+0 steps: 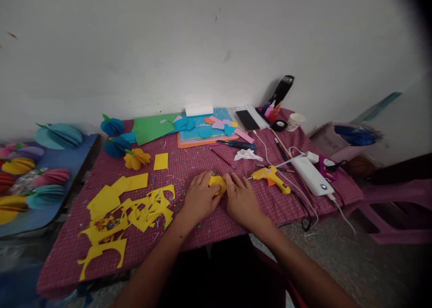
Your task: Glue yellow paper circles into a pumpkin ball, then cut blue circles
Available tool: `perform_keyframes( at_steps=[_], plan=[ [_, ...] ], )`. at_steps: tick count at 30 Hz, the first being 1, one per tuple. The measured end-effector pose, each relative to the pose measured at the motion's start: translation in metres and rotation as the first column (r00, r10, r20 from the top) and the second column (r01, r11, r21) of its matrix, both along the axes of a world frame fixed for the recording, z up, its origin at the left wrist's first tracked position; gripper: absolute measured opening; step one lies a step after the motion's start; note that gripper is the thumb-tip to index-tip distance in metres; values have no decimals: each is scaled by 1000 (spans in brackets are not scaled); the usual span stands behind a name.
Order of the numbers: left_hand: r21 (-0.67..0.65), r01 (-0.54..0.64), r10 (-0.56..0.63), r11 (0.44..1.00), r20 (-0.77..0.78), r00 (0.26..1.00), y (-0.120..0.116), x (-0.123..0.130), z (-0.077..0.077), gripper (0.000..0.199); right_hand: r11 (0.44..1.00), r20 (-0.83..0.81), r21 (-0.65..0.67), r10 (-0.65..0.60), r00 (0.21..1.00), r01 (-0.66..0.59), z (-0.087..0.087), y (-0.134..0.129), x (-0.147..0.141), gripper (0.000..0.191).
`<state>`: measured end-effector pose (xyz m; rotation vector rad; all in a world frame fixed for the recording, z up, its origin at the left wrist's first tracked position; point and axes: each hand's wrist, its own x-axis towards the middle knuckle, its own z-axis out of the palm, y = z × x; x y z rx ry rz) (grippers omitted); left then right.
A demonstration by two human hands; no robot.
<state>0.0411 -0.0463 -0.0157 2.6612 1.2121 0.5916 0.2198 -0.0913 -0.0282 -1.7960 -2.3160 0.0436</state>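
Grip: left hand [200, 196], closed on a small yellow paper piece [219, 183]; right hand [242, 201], fingertips at its right edge, pinch or mere touch not discernible. Position: near side of worktop [222, 230], centre. Done, apparently: two blue layered paper ornaments [112, 126] and one orange-yellow paper ornament [137, 158], far left; yellow cut-out scraps [148, 211], near left. Outstanding, by judgement: the held piece, seemingly unfinished, its details largely hidden by fingers; yellow paper sheets [104, 201], left, uncut. Glue gun [270, 177]: right, lying unheld.
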Motion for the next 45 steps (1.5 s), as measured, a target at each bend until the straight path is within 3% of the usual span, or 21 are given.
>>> perform_keyframes(
  at_steps=[10, 13, 16, 18, 21, 24, 29, 36, 45],
  plan=[
    [-28, 2, -1, 1000, 12, 1000, 0, -1, -2, 19, 998, -80, 20, 59, 995, -58, -5, 3, 3, 65],
    [-48, -2, 4, 999, 47, 999, 1, -2, -3, 25, 996, -160, 75, -39, 986, 52, 0, 3, 5, 61],
    [-64, -22, 27, 998, 81, 996, 1, -5, -2, 38, 979, -366, 117, -112, 924, 165, 7, -2, 11, 42],
    [-68, -49, 55, 997, 96, 994, 1, -7, -2, 41, 975, -468, 75, -153, 871, 211, 9, -7, 16, 28],
    [-63, -89, 95, 994, 108, 990, 1, -9, 0, 38, 971, -518, -51, -224, 825, 232, 8, -10, 18, 22],
    [-57, -115, 121, 992, 107, 987, 1, -9, 0, 35, 969, -533, -126, -248, 809, 214, 7, -10, 14, 23],
    [-56, -108, 112, 993, 79, 991, 1, -8, 0, 25, 981, -549, -126, -192, 814, 146, 9, -4, 2, 22],
    [-68, -77, 84, 995, 107, 991, 2, -9, -1, 20, 963, -493, -185, -264, 829, 197, 10, 3, -3, 21],
    [-54, -63, 70, 997, 135, 988, 2, -10, -1, 29, 934, -308, -202, -345, 887, 293, 12, 9, -7, 15]
  ],
)
